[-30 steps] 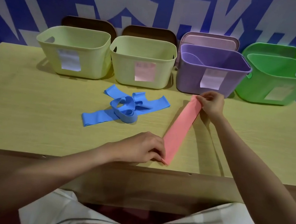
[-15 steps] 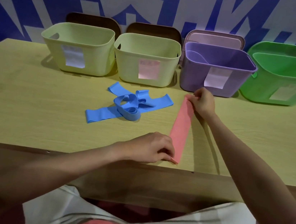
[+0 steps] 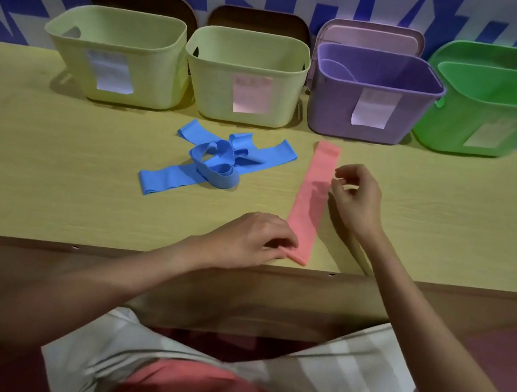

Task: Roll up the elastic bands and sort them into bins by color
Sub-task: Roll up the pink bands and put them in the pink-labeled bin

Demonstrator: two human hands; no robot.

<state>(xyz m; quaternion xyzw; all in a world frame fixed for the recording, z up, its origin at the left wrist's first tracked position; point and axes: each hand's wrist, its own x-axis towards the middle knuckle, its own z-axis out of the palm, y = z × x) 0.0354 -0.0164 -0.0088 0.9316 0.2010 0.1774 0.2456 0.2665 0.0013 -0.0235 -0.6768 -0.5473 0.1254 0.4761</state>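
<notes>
A pink elastic band (image 3: pixel 315 190) lies flat and straight on the table, running from near the front edge toward the purple bin (image 3: pixel 374 96). My left hand (image 3: pixel 254 239) pinches its near end against the table. My right hand (image 3: pixel 354 197) hovers just right of the band's middle with fingers loosely curled, holding nothing. A tangle of blue elastic bands (image 3: pixel 215 164) lies left of the pink one. Two pale yellow bins (image 3: pixel 118 55) (image 3: pixel 246 76) and a green bin (image 3: pixel 492 111) stand in a row with the purple one at the back.
The wooden table (image 3: pixel 40 167) has its front edge close to my body. Lids lean behind the bins against a blue and white wall. Each bin carries a paper label on its front.
My right hand let go of the pink band's far end and pulled back toward me along the band's right side. The left hand stayed on the near end.
</notes>
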